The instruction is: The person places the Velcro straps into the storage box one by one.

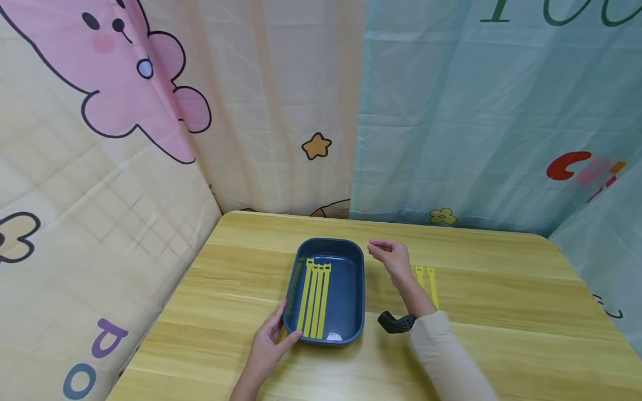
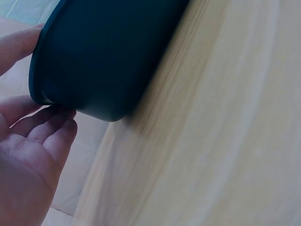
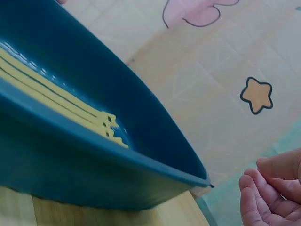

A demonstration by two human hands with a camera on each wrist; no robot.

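— Four yellow straps [image 1: 313, 301] lie side by side in the blue tray [image 1: 351, 312] on the wooden table [image 1: 501, 334]. Your hands?

— My left hand [image 1: 268, 346] touches the tray's near left corner, thumb on the rim, fingers relaxed. My right hand [image 1: 390, 257] hovers just beside the tray (fingers loosely curled, holding nothing). Two more straps [image 1: 426, 278] lie behind it.

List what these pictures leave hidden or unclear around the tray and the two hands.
- Yellow straps on the table: head view, the right hand and forearm cover parts of them.
- Left hand: left wrist view, fingertips vanish under the blue tray.
- Straps in the tray: right wrist view, near wall hides their lower ends.
- Right hand: right wrist view, cut by the edge.
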